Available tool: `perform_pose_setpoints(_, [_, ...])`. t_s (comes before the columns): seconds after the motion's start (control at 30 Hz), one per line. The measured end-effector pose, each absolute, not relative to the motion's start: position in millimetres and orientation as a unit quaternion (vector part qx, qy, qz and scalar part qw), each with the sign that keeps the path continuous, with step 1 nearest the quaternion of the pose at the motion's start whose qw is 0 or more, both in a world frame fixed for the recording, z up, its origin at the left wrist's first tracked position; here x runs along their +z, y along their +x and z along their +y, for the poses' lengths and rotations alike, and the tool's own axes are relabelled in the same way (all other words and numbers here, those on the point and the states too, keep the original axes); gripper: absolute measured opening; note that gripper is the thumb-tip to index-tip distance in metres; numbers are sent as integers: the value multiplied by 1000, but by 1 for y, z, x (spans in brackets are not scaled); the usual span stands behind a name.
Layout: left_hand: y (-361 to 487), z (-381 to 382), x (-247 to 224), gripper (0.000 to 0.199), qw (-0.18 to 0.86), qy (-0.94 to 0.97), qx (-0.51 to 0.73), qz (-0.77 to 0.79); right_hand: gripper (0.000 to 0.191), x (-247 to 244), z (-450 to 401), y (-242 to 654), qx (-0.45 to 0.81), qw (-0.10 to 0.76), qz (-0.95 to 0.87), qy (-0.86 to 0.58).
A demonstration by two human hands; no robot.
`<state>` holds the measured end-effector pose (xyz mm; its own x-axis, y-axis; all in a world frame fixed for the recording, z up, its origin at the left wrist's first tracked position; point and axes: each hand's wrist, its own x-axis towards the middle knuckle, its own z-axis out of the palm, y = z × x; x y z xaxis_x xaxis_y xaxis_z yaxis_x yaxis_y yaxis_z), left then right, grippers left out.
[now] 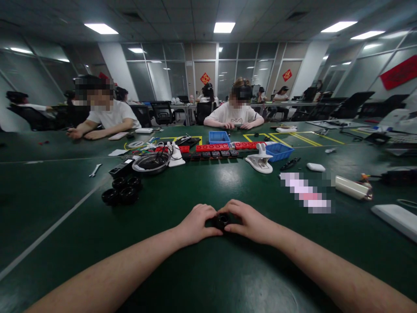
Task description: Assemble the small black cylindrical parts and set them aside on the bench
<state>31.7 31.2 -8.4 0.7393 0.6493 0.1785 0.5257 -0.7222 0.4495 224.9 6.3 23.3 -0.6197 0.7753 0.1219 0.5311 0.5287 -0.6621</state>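
Low in front of me, a glossy black round part (223,221) with a hole in its middle is at the green tabletop. My left hand (199,224) curves round its left side, fingertips and thumb at its edge. From the right, my right hand (246,221) pinches the same part between thumb and fingers. Both hands are closed on it, and its underside is hidden. Off to the left, several similar black round parts (122,191) are grouped together.
Behind the hands stand a metal bowl (151,164), a white clip stand (259,161), red socket strips (212,148) and blue bins (279,151) (219,137). A wrench (95,170) lies left; a beige cylinder (352,188) lies right. Two people sit across the table.
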Motion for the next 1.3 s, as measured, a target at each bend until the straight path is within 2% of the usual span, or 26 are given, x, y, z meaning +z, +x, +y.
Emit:
perform_pose_setpoints(0.27, [30,34,-10,29,191,920,150,308,39,25,15,235,360,157,-866,-308])
perform_pose_setpoints(0.47, [31,27,-9,31,159,911,178,337,66,16,15,235,377,194,-814,-398])
perform_pose_setpoints(0.67, [33,26,-11,32,135,902,189,365,43,3,13,222,301,277,-783,-469])
perform_pose_setpoints(0.83, [33,25,-11,31,143,894,196,376,21,3,8,213,273,276,-779,-492])
perform_pose_setpoints(1.0, [33,26,-9,29,162,896,187,369,20,11,10,220,276,251,-806,-460])
perform_pose_setpoints(1.3, [30,36,-8,21,200,924,145,292,34,17,24,237,347,173,-876,-285])
